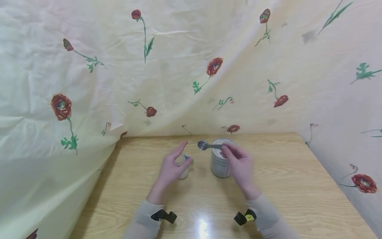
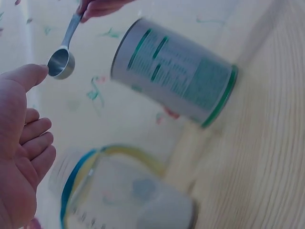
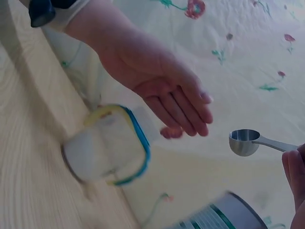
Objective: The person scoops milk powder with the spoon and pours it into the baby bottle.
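My right hand (image 1: 241, 167) pinches the handle of a metal measuring spoon (image 1: 203, 145) and holds it level beside the rim of a tall can (image 1: 220, 167). In the left wrist view the spoon's round bowl (image 2: 61, 64) is just beyond my left thumb; whether they touch, I cannot tell. A clear bottle (image 3: 102, 150) with a blue ring and a yellow band stands on the table left of the can. Near the bottle, my left hand (image 1: 171, 167) hovers with thumb and fingers spread, holding nothing. It partly hides the bottle in the head view.
The wooden table (image 1: 283, 179) ends at a cream cloth (image 1: 167, 76) printed with red flowers, which hangs behind it and at both sides. Black camera straps (image 1: 162, 215) sit on both wrists.
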Demonstrator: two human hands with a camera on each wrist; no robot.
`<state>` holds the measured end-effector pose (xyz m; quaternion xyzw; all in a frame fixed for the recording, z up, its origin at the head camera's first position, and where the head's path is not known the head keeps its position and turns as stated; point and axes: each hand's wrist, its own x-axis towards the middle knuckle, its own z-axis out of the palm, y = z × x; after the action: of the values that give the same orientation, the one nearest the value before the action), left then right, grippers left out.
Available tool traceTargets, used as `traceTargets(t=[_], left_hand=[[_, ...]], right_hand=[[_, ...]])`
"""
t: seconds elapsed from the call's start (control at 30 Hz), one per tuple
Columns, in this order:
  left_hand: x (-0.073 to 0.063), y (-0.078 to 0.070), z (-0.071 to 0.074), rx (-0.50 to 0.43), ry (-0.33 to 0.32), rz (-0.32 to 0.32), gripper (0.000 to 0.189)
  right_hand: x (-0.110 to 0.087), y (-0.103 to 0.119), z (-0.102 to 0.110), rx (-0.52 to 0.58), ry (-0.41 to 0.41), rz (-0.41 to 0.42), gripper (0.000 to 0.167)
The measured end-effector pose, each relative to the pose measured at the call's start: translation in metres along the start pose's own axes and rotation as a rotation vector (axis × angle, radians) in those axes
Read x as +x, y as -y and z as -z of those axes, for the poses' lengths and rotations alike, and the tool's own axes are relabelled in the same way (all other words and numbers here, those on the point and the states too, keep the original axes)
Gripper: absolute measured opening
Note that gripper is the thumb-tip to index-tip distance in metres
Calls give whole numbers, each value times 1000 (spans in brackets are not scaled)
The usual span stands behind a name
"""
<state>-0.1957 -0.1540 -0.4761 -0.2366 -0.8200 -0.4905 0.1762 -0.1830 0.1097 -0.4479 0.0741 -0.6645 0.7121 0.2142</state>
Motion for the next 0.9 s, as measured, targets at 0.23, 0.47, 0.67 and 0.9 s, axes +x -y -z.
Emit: traceTargets(t=[0.23,0.47,0.67,0.9], left_hand=[[6,-12,-33,-12,75,6,72],[6,-18,-65,-24,113,53,80],[8,-18,-86,-44,121,147,89],[15,-21,-98,-65,118,179,97]], right_hand=[[11,0,35,-51,-72,8,25],[9,-6,58,-148,-63,55,18],[7,-15,64,-302,-13,239,15],[14,-22,73,-546,47,565,21]])
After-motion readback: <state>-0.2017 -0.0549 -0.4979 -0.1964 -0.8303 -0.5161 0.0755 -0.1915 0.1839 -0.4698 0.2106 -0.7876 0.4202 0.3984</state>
